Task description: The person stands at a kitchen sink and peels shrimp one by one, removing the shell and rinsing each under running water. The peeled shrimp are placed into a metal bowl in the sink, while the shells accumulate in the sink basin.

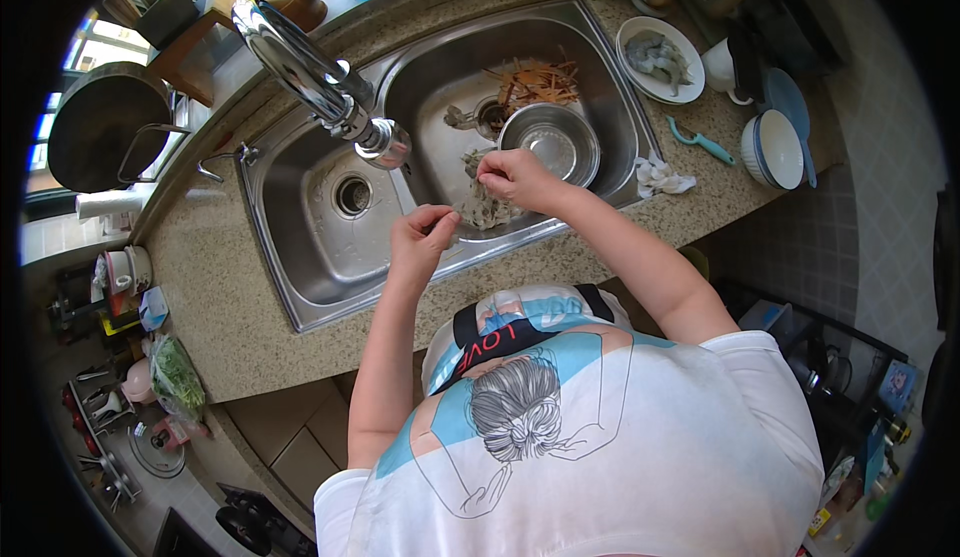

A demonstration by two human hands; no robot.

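My left hand (pixel 424 237) is raised over the divider of the steel double sink (pixel 330 279), thumb and forefinger pinched together. To its right, my right hand (pixel 517 180) is above the larger basin, also with pinched fingertips. Whether either holds something small cannot be made out. Greyish shrimp scraps (pixel 487 210) lie in the basin below the hands. Against my right hand's far side is a steel bowl (pixel 553 144). Orange peelings (pixel 536 82) lie beyond it near the drain. A white bowl of grey shrimp (pixel 660 60) stands on the counter at the right.
The chrome faucet (pixel 300 61) arches over the sink. On the right counter lie a turquoise peeler (pixel 700 140) and a crumpled white cloth or tissue (pixel 664 178), with stacked bowls (pixel 771 149) beside them. A dark pan (pixel 109 127) stands at the left by the window.
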